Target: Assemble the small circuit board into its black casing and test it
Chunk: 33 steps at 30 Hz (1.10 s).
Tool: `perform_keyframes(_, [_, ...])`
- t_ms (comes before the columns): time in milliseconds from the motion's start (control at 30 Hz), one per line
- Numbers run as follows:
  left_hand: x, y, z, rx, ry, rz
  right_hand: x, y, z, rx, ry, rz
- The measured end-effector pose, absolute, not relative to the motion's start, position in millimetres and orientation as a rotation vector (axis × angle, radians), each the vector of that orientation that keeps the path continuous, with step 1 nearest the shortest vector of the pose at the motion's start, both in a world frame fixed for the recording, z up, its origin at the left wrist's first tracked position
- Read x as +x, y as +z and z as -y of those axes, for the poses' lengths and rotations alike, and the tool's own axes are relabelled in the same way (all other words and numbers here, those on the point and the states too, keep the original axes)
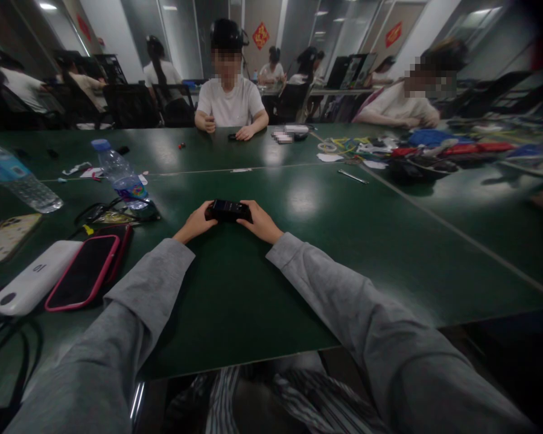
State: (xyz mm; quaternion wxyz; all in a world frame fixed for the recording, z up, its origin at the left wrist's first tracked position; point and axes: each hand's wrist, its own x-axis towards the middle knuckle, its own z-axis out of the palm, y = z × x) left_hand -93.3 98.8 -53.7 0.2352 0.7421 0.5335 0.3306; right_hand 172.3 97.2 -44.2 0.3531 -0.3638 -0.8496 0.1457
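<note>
Gripped at its ends by the bare left hand (197,222) and right hand (259,222), a small black rectangular device (228,210) sits above the near middle of a glossy green table (235,289), whose surface lies bare between the forearms to the front edge. Bare green also extends right of it, while a pink-rimmed black phone (84,271) lies left and people in white shirts occupy an office beyond.
</note>
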Motion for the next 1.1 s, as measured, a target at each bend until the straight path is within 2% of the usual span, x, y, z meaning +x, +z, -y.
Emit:
perform_keyframes(533, [-88, -50, -49, 2.005, 1.006, -1.37, 176, -40, -66, -0.955, 0.414, 2.195])
perform_keyframes(733, [-79, -48, -20, 2.076, 0.961, -1.472, 180, -39, -38, -0.955, 0.461, 2.155])
perform_keyframes(1100, [-77, -44, -21, 2.092, 0.921, -1.507, 178, -37, -36, -0.996, 0.448, 2.174])
